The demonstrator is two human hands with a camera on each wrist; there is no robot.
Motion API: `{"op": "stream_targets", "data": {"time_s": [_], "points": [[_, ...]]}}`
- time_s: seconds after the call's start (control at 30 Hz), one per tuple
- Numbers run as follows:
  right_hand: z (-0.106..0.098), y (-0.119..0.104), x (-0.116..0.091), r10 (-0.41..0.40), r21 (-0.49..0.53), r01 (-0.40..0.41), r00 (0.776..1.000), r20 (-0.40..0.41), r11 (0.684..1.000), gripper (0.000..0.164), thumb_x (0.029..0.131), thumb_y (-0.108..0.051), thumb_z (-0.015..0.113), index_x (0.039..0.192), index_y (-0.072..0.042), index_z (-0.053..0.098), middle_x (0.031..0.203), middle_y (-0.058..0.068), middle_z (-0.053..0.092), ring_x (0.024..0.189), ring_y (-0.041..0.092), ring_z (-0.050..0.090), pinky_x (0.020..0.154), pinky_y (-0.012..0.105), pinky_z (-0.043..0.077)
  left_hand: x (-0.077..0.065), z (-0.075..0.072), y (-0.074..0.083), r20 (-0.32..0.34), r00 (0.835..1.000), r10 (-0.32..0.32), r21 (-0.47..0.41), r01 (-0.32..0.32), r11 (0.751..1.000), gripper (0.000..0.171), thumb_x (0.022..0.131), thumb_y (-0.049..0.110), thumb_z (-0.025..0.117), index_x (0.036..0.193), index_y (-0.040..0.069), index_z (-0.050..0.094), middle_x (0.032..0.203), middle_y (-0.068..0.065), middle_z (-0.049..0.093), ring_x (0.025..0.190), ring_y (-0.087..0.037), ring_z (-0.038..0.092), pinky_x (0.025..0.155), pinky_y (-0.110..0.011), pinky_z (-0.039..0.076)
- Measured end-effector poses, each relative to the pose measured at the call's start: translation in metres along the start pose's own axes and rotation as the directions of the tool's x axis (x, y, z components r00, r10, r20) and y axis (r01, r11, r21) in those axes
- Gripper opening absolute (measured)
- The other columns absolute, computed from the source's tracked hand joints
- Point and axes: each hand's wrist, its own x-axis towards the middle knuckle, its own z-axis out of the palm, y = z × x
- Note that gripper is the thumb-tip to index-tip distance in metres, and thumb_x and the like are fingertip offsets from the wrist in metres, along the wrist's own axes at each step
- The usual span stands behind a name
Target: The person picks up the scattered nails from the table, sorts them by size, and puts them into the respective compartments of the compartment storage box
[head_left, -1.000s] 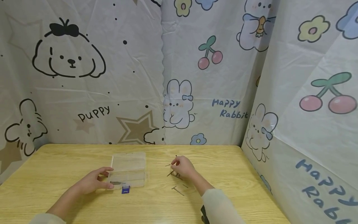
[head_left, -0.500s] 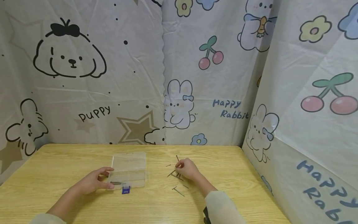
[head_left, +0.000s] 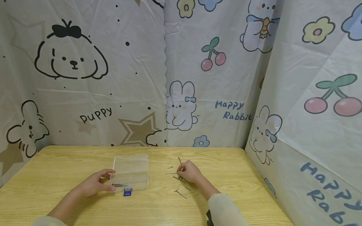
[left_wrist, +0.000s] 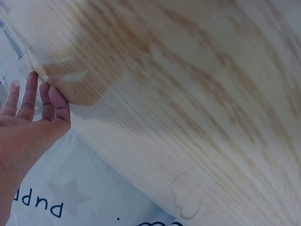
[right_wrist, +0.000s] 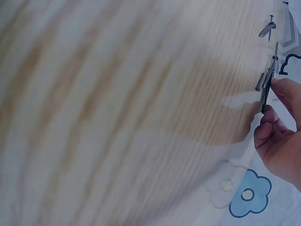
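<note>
A clear plastic box (head_left: 133, 163) with a blue latch (head_left: 127, 192) lies on the left half of the table. Several nails (head_left: 118, 185) are in its front left part. My left hand (head_left: 94, 183) holds the box at its left edge, thumb near the front corner and fingertips farther back. To the right of the box, my right hand (head_left: 190, 172) pinches a nail (head_left: 171, 173) between thumb and fingers, its tip pointing left. Loose nails (head_left: 180, 194) lie around and below that hand, and another nail (head_left: 179, 160) lies just behind it. In the right wrist view, more nails (right_wrist: 269, 27) lie past the fingertips.
The wooden table (head_left: 70, 160) ends at a printed cloth backdrop (head_left: 135, 78), which also hangs along the right side. A short nail (head_left: 170, 167) lies between the box and my right hand.
My right hand has shifted slightly right and toward me. A nail that lay slanted by its fingertips is now pinched and points left. My left hand stays on the box.
</note>
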Motion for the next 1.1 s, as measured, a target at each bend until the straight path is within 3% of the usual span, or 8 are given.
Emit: {"op": "stream_targets", "data": {"time_s": [0.23, 0.5, 0.67, 0.87, 1.1], "points": [[-0.001, 0.001, -0.001, -0.013, 0.002, 0.013, 0.999, -0.029, 1.0, 0.006, 0.084, -0.015, 0.065, 0.08, -0.014, 0.069, 0.08, 0.001, 0.047, 0.07, 0.012, 0.042, 0.06, 0.025, 0.036, 0.001, 0.0, -0.002, -0.001, 1.0, 0.006, 0.005, -0.006, 1.0, 0.076, 0.079, 0.029, 0.075, 0.137, -0.004, 0.038, 0.123, -0.028, 0.049, 0.108, -0.043, 0.051, 0.086, -0.051, 0.046], [0.0, -0.001, -0.001, 0.014, 0.062, -0.01, 0.998, -0.064, 0.998, 0.008, 0.085, -0.018, 0.064, 0.084, -0.013, 0.069, 0.083, 0.003, 0.051, 0.072, 0.013, 0.044, 0.062, 0.026, 0.037, 0.001, -0.001, -0.003, -0.007, 1.0, -0.015, 0.015, 0.015, 1.0, 0.078, 0.078, 0.032, 0.076, 0.137, -0.003, 0.038, 0.123, -0.028, 0.049, 0.108, -0.045, 0.051, 0.086, -0.052, 0.046], [0.005, -0.005, -0.003, -0.004, 0.125, 0.016, 0.995, -0.1, 0.992, 0.007, 0.084, -0.015, 0.063, 0.083, -0.012, 0.069, 0.083, 0.003, 0.051, 0.072, 0.013, 0.044, 0.061, 0.026, 0.037, 0.002, -0.001, -0.004, -0.011, 1.0, -0.028, 0.014, 0.028, 1.0, 0.079, 0.077, 0.033, 0.076, 0.137, -0.001, 0.038, 0.124, -0.027, 0.049, 0.11, -0.047, 0.049, 0.087, -0.054, 0.045], [0.008, -0.018, -0.007, 0.005, 0.194, 0.012, 0.996, -0.085, 0.981, 0.009, 0.086, -0.015, 0.062, 0.086, -0.012, 0.07, 0.087, 0.004, 0.053, 0.075, 0.014, 0.044, 0.063, 0.027, 0.036, 0.002, 0.0, -0.004, 0.003, 1.0, -0.027, 0.004, 0.027, 1.0, 0.08, 0.077, 0.034, 0.076, 0.138, -0.002, 0.037, 0.125, -0.028, 0.048, 0.112, -0.05, 0.048, 0.087, -0.055, 0.045], [0.012, -0.029, -0.01, 0.011, 0.206, 0.007, 0.996, -0.085, 0.979, 0.009, 0.087, -0.017, 0.062, 0.086, -0.014, 0.07, 0.09, 0.003, 0.055, 0.075, 0.013, 0.045, 0.062, 0.026, 0.037, 0.003, 0.001, -0.005, -0.005, 1.0, -0.027, 0.007, 0.027, 1.0, 0.08, 0.076, 0.035, 0.076, 0.137, -0.001, 0.038, 0.125, -0.027, 0.048, 0.111, -0.049, 0.048, 0.088, -0.054, 0.044]]}}
